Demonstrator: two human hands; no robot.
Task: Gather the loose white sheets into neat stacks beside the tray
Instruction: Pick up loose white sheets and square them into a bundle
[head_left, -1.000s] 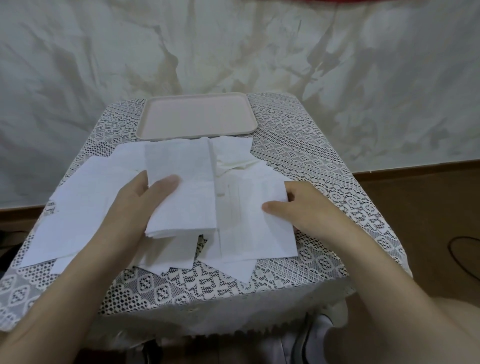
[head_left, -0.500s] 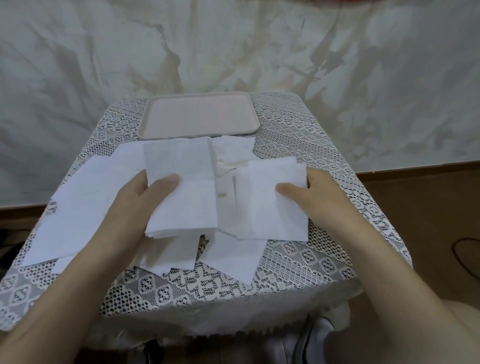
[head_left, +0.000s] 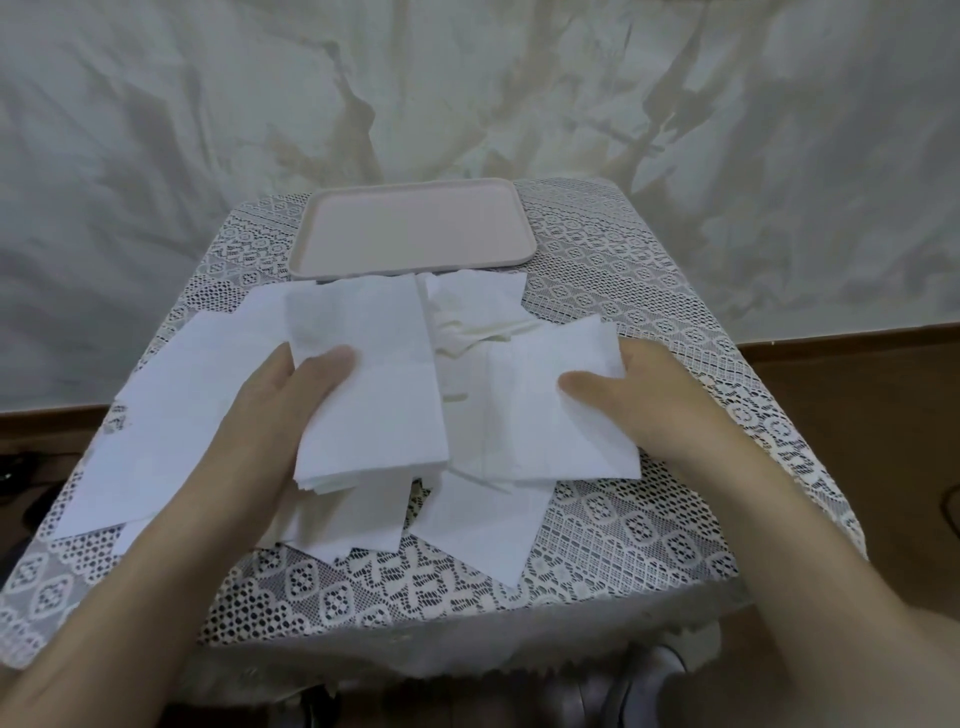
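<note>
At centre frame the left hand grips a stack of white sheets, thumb on top and fingers hidden beneath, with the stack's layered lower edge fanned a little. Just right of it the right hand pinches a single sheet by its right edge, thumb lying on the top face; this sheet overlaps others under it. The two hands are apart, each clamped on its own paper. Loose sheets spread flat across the left of the desk, more lie at lower centre, and a few rumpled ones sit between the stack and the tray. The pale pink tray lies at upper centre, its near rim touching the topmost sheets. A white lace cloth covers the desk.
</note>
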